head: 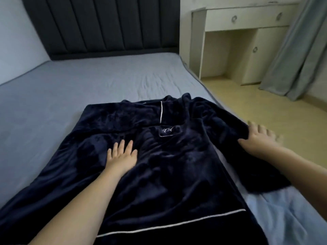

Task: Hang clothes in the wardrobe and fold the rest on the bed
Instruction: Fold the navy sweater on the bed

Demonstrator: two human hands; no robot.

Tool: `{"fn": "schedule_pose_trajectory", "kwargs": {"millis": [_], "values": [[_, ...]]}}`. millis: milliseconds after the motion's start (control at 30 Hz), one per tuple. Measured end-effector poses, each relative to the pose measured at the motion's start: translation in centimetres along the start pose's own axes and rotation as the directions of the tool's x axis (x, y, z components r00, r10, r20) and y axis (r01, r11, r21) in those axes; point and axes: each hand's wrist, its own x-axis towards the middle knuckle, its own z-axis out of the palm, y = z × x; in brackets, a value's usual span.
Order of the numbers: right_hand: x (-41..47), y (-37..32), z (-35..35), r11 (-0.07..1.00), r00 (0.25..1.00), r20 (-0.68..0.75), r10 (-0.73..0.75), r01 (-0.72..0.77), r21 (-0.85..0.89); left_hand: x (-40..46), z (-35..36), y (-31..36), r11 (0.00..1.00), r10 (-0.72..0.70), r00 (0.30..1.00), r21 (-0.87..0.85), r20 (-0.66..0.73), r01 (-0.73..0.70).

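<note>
Under the flat left hand lies the robe.

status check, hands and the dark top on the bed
Left hand flat on navy top, pressing. Right hand holding its sleeve at the bed edge, blurred. Nothing in the way.

Both forearms are bare (no sleeves, rings or watch visible).

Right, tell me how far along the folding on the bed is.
Done: the navy pyjama top lies spread on the bed. In hand: the left hand presses its front flat while the right hand, blurred, holds its sleeve edge. Left: the folds themselves; no wardrobe shows.
</note>
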Motion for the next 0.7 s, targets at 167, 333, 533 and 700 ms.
{"fn": "schedule_pose_trajectory", "kwargs": {"millis": [167, 333, 533, 700], "values": [[1.6, 8.1, -1.8, 0.935, 0.959, 0.283, 0.029, -0.126, 0.332, -5.4, -2.7, 7.3, 0.981, -0.033, 0.992, -0.193, -0.118, 0.01], [3.3, 11.8, -3.3, 0.836, 0.928, 0.35, -0.124, -0.093, 0.541, -14.2, 1.9, 23.8, 0.787, 0.615, 0.788, -0.047, -0.031, -0.616], [1.5, 14.5, -2.2, 0.781, 0.779, 0.567, -0.267, -0.169, 0.601, -17.6, 5.9, 32.5, 0.714, 0.673, 0.708, 0.439, -0.216, -0.545], [2.5, 15.2, -2.4, 0.867, 0.815, 0.52, -0.257, -0.043, 0.496, -17.2, 4.5, 32.2, 0.665, 0.719, 0.683, 0.415, -0.13, -0.621]]}}
